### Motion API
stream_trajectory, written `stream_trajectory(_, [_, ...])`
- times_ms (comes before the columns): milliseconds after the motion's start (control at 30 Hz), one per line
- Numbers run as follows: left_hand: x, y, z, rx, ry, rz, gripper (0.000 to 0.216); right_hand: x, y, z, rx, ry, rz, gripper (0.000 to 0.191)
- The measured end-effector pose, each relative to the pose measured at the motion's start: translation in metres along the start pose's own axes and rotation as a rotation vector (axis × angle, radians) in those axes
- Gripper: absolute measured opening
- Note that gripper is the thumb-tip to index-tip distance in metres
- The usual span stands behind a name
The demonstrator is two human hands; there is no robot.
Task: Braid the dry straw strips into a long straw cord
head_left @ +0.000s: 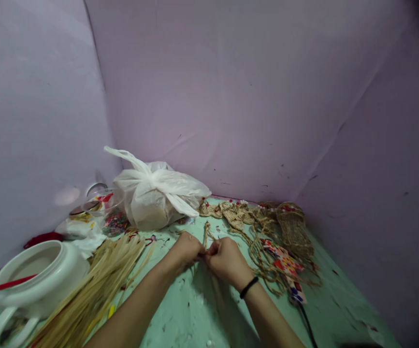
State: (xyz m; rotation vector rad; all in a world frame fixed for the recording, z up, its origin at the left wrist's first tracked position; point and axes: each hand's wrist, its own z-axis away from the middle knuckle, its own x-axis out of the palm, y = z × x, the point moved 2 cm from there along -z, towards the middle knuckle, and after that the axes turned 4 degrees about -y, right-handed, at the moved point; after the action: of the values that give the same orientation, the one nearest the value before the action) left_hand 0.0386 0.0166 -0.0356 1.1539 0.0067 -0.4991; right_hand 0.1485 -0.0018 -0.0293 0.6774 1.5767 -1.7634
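My left hand [188,250] and my right hand [227,258] meet over the green tabletop, fingertips almost touching. Both are closed in a pinch on a jute cord [207,233], whose looped end sticks up past the fingers. Where the cord runs between the fingertips is hidden by them. A black band [249,287] circles the right wrist. Just beyond the hands lie braided jute pieces [235,216] with red and white beads. Loose jute strands [262,258] spread to the right of my right hand.
A ball of jute twine [294,229] and a floral-patterned item [285,261] with a black cable lie right. At left are a bundle of dry straw strips [96,285], a white pot [50,270], a jar of beads [115,220] and a knotted white plastic bag [158,193]. Walls enclose the table.
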Motion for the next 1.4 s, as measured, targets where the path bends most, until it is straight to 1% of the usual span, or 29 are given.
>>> stream_trajectory(67, [-0.003, 0.002, 0.005, -0.054, -0.058, 0.068, 0.027, 0.001, -0.009, 0.005, -0.062, 0.016, 0.033, 0.016])
stream_trajectory(167, [-0.009, 0.001, 0.008, -0.060, -0.158, 0.155, 0.028, 0.004, -0.017, 0.009, -0.120, 0.027, 0.031, 0.017])
stream_trajectory(233, [-0.011, -0.001, 0.007, -0.054, -0.154, 0.171, 0.023, 0.004, -0.017, 0.010, -0.142, 0.011, 0.002, 0.015])
stream_trajectory(300, [-0.012, -0.002, 0.006, -0.053, -0.117, 0.163, 0.017, 0.002, -0.014, 0.009, -0.131, -0.087, -0.078, 0.014])
stream_trajectory(367, [-0.012, -0.003, 0.004, -0.047, -0.111, 0.153, 0.014, -0.003, -0.008, 0.006, -0.064, -0.228, -0.235, 0.014])
stream_trajectory(400, [-0.011, -0.003, 0.003, -0.038, -0.113, 0.153, 0.013, -0.007, -0.005, 0.004, -0.008, -0.265, -0.337, 0.014])
stream_trajectory(433, [-0.011, -0.003, 0.003, -0.027, -0.118, 0.156, 0.013, -0.012, -0.001, 0.003, 0.057, -0.261, -0.444, 0.014])
stream_trajectory(500, [-0.012, -0.004, 0.002, -0.019, -0.126, 0.158, 0.013, -0.020, 0.006, -0.001, 0.175, -0.154, -0.627, 0.012])
stream_trajectory(533, [-0.012, -0.004, 0.001, -0.022, -0.128, 0.155, 0.014, -0.021, 0.009, -0.002, 0.218, -0.105, -0.689, 0.011])
stream_trajectory(567, [-0.013, -0.005, 0.001, -0.026, -0.130, 0.149, 0.014, -0.021, 0.011, -0.003, 0.248, -0.091, -0.720, 0.010])
stream_trajectory(600, [-0.013, -0.006, 0.001, -0.030, -0.137, 0.142, 0.015, -0.018, 0.012, -0.004, 0.251, -0.111, -0.719, 0.009])
stream_trajectory(700, [-0.014, -0.007, 0.000, -0.030, -0.161, 0.123, 0.016, -0.006, 0.013, -0.003, 0.192, -0.244, -0.602, 0.011])
stream_trajectory(767, [-0.013, -0.008, -0.001, -0.021, -0.170, 0.104, 0.015, 0.000, 0.013, -0.002, 0.173, -0.291, -0.550, 0.014])
stream_trajectory(900, [-0.012, -0.009, -0.002, -0.009, -0.164, 0.058, 0.013, 0.002, 0.015, -0.002, 0.210, -0.353, -0.598, 0.016])
stream_trajectory(967, [-0.011, -0.009, -0.003, 0.000, -0.167, 0.050, 0.012, 0.001, 0.016, -0.002, 0.219, -0.374, -0.614, 0.014])
stream_trajectory(1200, [-0.011, -0.009, -0.004, -0.007, -0.173, 0.046, 0.012, 0.000, 0.020, -0.002, 0.221, -0.386, -0.637, 0.011])
stream_trajectory(1267, [-0.011, -0.009, -0.003, -0.016, -0.169, 0.058, 0.010, 0.001, 0.017, -0.001, 0.232, -0.399, -0.708, 0.007])
stream_trajectory(1333, [-0.011, -0.008, -0.003, -0.023, -0.163, 0.068, 0.008, 0.004, 0.012, -0.001, 0.218, -0.409, -0.862, 0.003])
stream_trajectory(1400, [-0.011, -0.007, -0.002, -0.016, -0.160, 0.073, 0.005, 0.008, 0.007, -0.002, 0.212, -0.381, -0.984, 0.005])
